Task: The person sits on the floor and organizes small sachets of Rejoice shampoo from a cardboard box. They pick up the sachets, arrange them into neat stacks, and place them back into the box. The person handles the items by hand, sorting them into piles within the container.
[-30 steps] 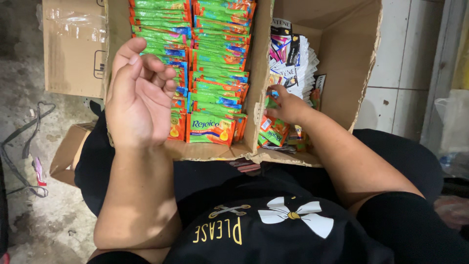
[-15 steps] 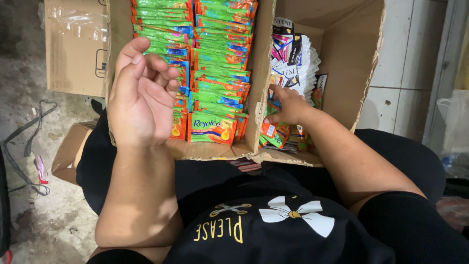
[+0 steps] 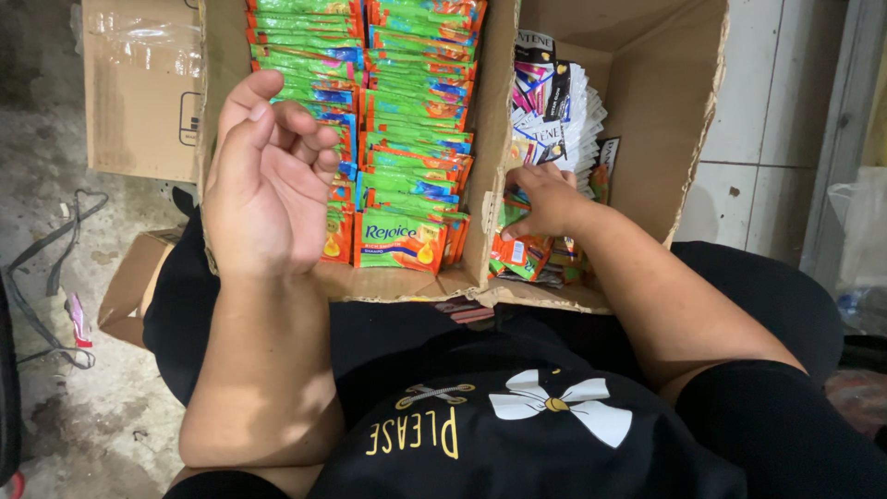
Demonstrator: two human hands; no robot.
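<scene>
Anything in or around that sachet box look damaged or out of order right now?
Yes. The cardboard box has a torn, ragged right flap. The left compartment's green and orange sachets stand in neat rows, but those under the right hand lie jumbled beside the white sachets. The left hand is raised, empty.

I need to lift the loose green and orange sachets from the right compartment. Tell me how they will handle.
The sachets look thin and flat, so probably light and floppy. Their glossy film may slide, since they lie loosely piled, not in rows. The right hand rests on the pile with fingers spread, so they probably shift easily.
</scene>
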